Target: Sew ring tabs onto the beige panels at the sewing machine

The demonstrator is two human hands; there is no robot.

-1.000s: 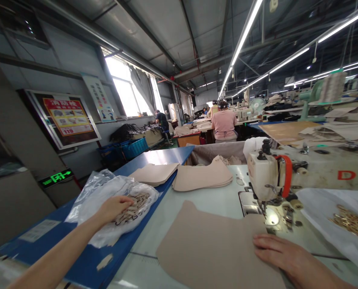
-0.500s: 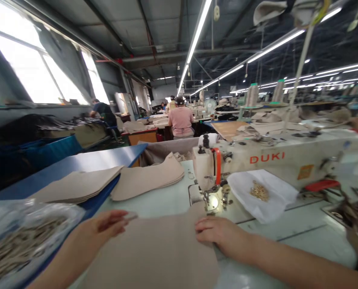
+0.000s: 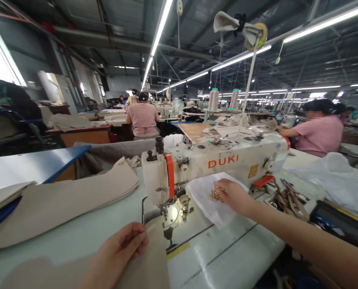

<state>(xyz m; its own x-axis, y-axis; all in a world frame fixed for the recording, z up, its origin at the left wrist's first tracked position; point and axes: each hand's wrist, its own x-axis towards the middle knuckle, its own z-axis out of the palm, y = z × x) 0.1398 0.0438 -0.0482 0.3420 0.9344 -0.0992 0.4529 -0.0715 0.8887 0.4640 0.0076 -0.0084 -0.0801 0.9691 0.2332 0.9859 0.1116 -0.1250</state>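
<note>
R hand [image 3: 230, 194] just left the flat beige fabric-like panel [image 3: 155, 257] for the small gold metal bits [image 3: 215, 196] on a white sheet [image 3: 203, 193], so work's apparently turned to those; can't tell if it grips any. L hand [image 3: 121, 245], fingers curled, is over the panel, hold unclear. Panel's on the pale-green table [image 3: 186, 269] by the white DUKI sewing m/c [image 3: 197, 161].

Gold pieces [image 3: 215, 196] partly hidden by right hand [image 3: 233, 195], beige panel [image 3: 154, 255] cut off below, leftmost person [image 3: 13, 100] blurred
</note>
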